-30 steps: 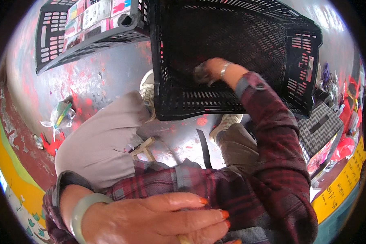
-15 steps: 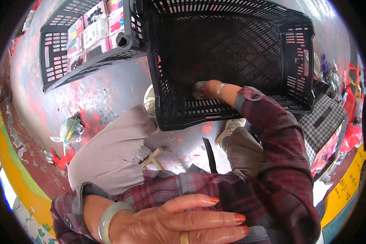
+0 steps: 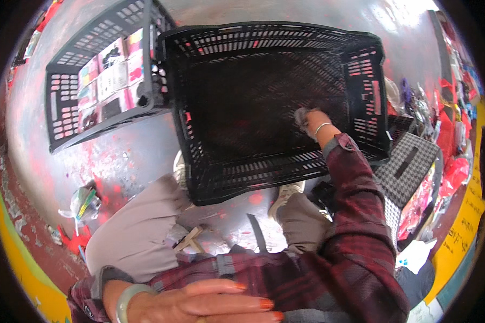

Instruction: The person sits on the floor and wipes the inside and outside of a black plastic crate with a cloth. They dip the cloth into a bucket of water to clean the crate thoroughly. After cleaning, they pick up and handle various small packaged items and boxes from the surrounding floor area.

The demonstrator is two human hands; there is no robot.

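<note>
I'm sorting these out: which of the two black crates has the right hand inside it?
The larger, nearer black crate, where the right hand presses a grey cloth near its right wall. The smaller crate at upper left holds flat packets.

A second black crate (image 3: 64, 107) of colourful packets (image 3: 110, 75) stands on the paint-spattered floor (image 3: 118, 161)

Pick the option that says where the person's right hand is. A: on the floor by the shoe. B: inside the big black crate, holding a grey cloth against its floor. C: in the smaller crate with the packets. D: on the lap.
B: the right hand reaches into the big black crate, fingers closed on a grey cloth near its right wall.
</note>
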